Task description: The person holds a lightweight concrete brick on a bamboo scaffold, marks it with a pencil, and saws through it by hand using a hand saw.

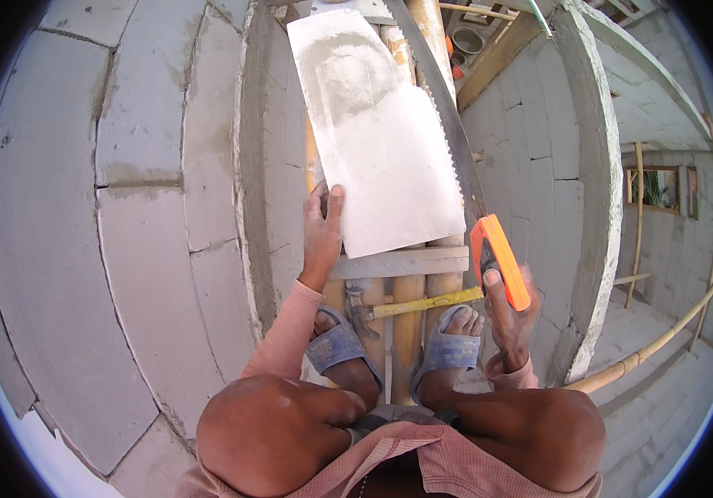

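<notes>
A pale lightweight concrete block (pixel 398 178) with a notched shape and a dusty grey patch near its far end lies in front of me. My left hand (pixel 321 228) grips its near left edge, thumb on the top face and fingers curled round the side. In my right hand (pixel 512 315) is a handsaw (pixel 502 261) with an orange handle. Its long toothed blade points away from me along the block's right side; I cannot tell whether the teeth touch it. A hammer (pixel 423 304) with a yellow handle lies beside my feet.
My feet, in blue sandals (pixel 335 344), stand on bamboo poles (pixel 409 324) below the block. A narrow grey strip (pixel 399 263) crosses the poles. Block walls rise at left (pixel 140 224) and right (pixel 593 183). A bamboo pole (pixel 651 336) slants at lower right. A bucket (pixel 467 40) sits farther off.
</notes>
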